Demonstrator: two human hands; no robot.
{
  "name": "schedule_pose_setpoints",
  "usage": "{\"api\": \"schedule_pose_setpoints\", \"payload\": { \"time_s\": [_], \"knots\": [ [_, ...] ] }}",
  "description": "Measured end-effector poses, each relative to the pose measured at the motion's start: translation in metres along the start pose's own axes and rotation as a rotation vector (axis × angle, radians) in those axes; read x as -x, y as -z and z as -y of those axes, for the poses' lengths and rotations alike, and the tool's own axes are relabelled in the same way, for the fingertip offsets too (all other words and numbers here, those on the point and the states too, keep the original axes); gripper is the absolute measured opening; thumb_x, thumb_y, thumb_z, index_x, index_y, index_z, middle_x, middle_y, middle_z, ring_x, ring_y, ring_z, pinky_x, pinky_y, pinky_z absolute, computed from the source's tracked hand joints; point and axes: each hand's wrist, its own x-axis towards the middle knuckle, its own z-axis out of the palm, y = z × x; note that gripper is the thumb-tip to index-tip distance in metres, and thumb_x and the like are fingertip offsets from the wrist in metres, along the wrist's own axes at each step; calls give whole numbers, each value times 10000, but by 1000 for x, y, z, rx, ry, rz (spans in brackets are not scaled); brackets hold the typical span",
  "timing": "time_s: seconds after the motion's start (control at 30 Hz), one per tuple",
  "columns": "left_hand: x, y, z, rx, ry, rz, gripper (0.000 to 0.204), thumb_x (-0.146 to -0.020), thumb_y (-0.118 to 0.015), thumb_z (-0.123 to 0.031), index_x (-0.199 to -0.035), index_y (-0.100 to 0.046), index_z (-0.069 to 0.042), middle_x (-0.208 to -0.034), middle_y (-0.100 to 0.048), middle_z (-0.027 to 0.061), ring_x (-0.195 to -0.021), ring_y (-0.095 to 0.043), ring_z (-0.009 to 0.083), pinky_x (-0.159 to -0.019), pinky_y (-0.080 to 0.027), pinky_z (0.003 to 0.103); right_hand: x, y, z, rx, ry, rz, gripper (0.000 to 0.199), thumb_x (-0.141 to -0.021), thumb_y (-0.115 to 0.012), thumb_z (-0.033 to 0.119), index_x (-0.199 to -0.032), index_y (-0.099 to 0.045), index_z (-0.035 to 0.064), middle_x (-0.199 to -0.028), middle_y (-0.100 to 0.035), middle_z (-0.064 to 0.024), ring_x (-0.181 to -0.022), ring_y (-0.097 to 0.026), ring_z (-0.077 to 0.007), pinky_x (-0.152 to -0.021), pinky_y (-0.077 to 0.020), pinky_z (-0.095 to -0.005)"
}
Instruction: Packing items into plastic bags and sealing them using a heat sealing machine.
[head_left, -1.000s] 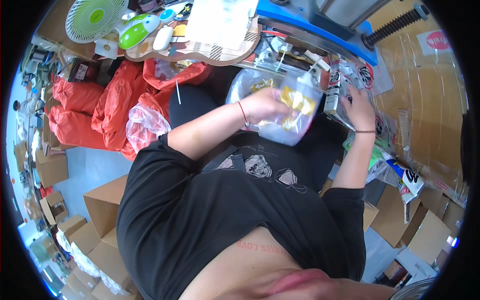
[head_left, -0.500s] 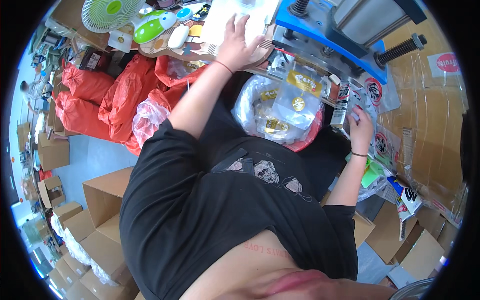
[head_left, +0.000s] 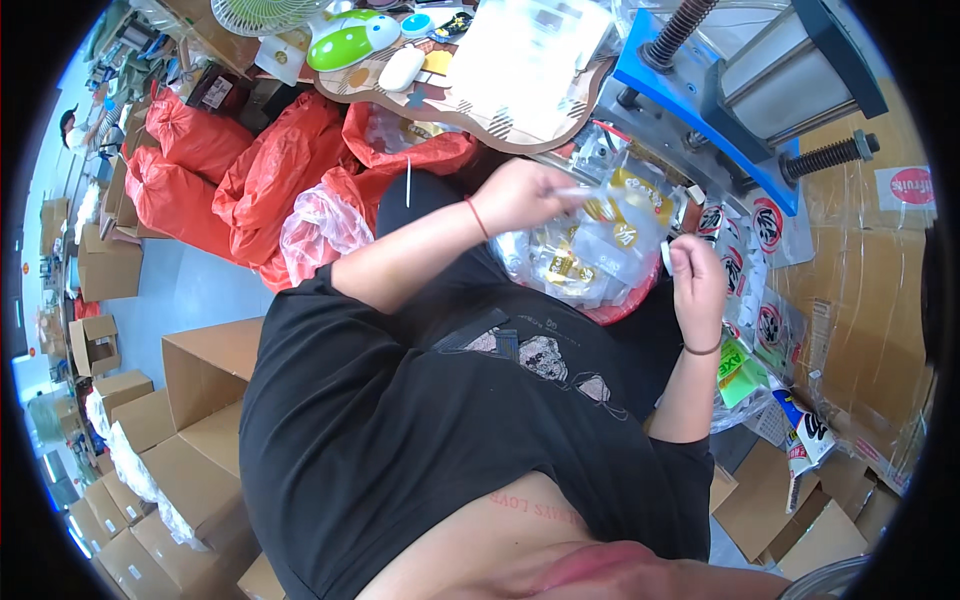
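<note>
My left hand (head_left: 527, 197) is closed above the near edge of the workbench, gripping a thin, pale see-through piece (head_left: 574, 192) that looks like plastic and is slightly blurred. Below and to the right of it, clear plastic bags (head_left: 570, 265) with gold print fill a container lined in clear plastic. Its red rim (head_left: 628, 308) shows at the lower right. At that container's right side, my right hand (head_left: 697, 285) pinches a small white piece (head_left: 667, 257) between thumb and fingers. The exact kind of either held piece cannot be made out.
A blue-plated press (head_left: 690, 110) with springs stands at the upper right. White sheets (head_left: 520, 60) and a white mouse (head_left: 402, 69) lie on a patterned mat (head_left: 500, 122). Red sacks (head_left: 260, 185) lean at the left; cardboard boxes (head_left: 205, 385) stand on the floor.
My left hand has left the white sheets and come down to the container, now closed on a see-through piece. My right hand has drawn away from the can at the right, holding a small white piece.
</note>
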Motion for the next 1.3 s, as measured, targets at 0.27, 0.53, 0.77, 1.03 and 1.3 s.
{"api": "schedule_pose_setpoints", "payload": {
  "time_s": [0.27, 0.53, 0.77, 1.03, 1.3],
  "knots": [
    [-3, -55, -17, 261, 23, 209, 187, -950, -648, -203, -957, -712, -28, -780, -688, 41, -723, -623, 75, -710, -511, 260, -27, -4, 17, -364, 9, -168, 120, -953, -647, 113, -997, -649, 1, -919, -645, -21, -841, -582, -77, -766, -470, -221],
    [-3, -85, -19, 504, 105, 186, 228, -930, -664, -279, -897, -713, -59, -724, -675, 39, -678, -618, 106, -666, -491, 294, -18, 1, 10, -258, -4, -162, 120, -950, -651, 107, -996, -659, -3, -929, -646, -17, -825, -578, -71, -750, -468, -218],
    [-6, -81, -17, 397, 143, 322, 246, -958, -650, -252, -1024, -703, -21, -832, -694, 13, -751, -586, 37, -684, -483, 228, -23, 7, 7, -252, -17, -146, 122, -948, -647, 110, -1005, -662, 3, -899, -642, -15, -806, -573, -84, -738, -465, -227],
    [0, -95, -27, 922, 440, 542, 246, -951, -658, -209, -1098, -684, -13, -968, -714, 39, -857, -638, 63, -748, -508, 216, -30, 24, 4, -20, 44, 278, 251, -1005, -522, 208, -1085, -634, -3, -936, -654, -114, -867, -630, -215, -798, -482, -307],
    [-28, -71, -25, 948, 455, 443, 311, -901, -690, -133, -1168, -635, 16, -1066, -700, 96, -904, -666, 110, -777, -543, 255, -17, 36, -86, 601, 7, 80, 331, -898, -573, 73, -1227, -572, 34, -1206, -594, -186, -1104, -560, -383, -907, -462, -417]
  ]
}}
